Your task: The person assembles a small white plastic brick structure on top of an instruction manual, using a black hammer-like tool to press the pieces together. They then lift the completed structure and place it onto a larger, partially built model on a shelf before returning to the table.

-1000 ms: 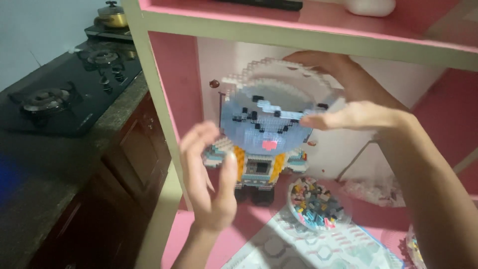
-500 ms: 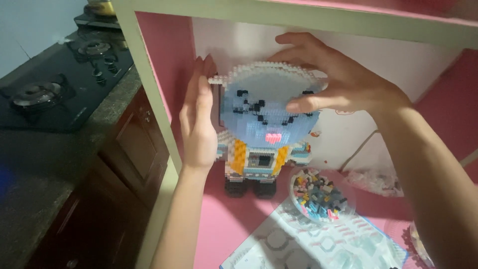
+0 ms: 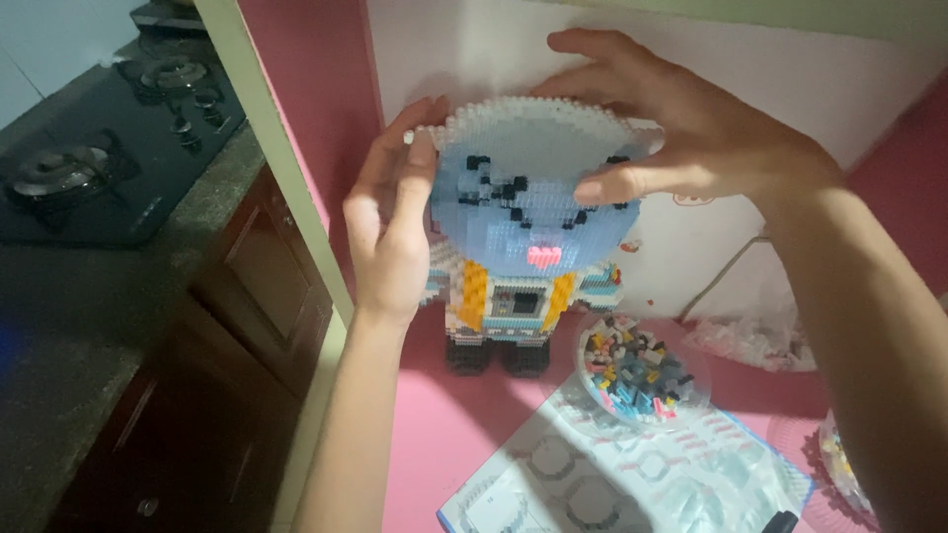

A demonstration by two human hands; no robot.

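Pink shelf (image 3: 464, 434) with pale green frame (image 3: 276, 168), white back wall (image 3: 454, 49), black gas stove (image 3: 109, 148) on dim stone counter (image 3: 59, 395), dark wood cabinets (image 3: 257, 286)

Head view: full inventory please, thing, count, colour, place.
brick figure: 1, blue round head, white, orange and grey body, standing on the pink shelf
dish of loose bricks: 1, clear, mixed colours, right of the figure's feet
second dish: 1, partly cut off, right edge
instruction sheet: 1, white and pale blue, front of shelf
gas hob: 1, black, counter at left
left hand: flat against the head's left side
right hand: over the head's top right
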